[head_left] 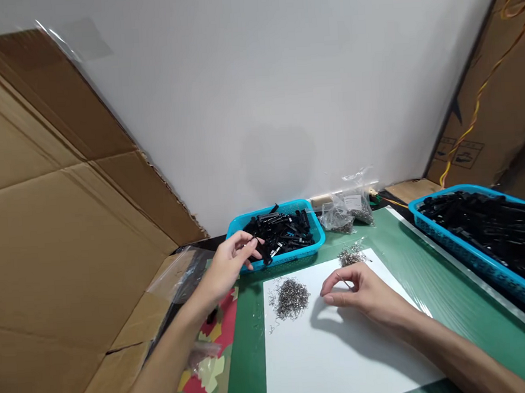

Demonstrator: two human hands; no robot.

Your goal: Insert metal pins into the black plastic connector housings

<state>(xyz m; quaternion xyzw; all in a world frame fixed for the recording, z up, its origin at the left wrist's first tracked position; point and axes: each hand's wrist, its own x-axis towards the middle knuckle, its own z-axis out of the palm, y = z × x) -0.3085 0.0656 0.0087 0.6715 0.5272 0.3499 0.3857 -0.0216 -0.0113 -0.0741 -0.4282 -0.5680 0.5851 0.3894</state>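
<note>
My left hand (pixel 231 259) reaches over the near left side of a blue basket (pixel 293 256) full of small black plastic parts (pixel 286 227). Its fingers are closed on a black plastic part (pixel 264 253). Above a white sheet (pixel 317 359), my right hand (pixel 359 288) has thumb and fingers bent together in a pinch. A thin sliver shows within that hand, too small to name. To its left on the sheet lies a heap of tiny metal springs or clips (pixel 292 298). A smaller metal heap (pixel 351 256) sits just behind the hand.
A second blue basket (pixel 480 260) of black parts stands at the right. Clear plastic bags (pixel 352 209) of metal pieces lean by the white wall (pixel 274 89). Cardboard (pixel 61 244) rises at the left. A green mat (pixel 248 334) covers the table beneath the sheet.
</note>
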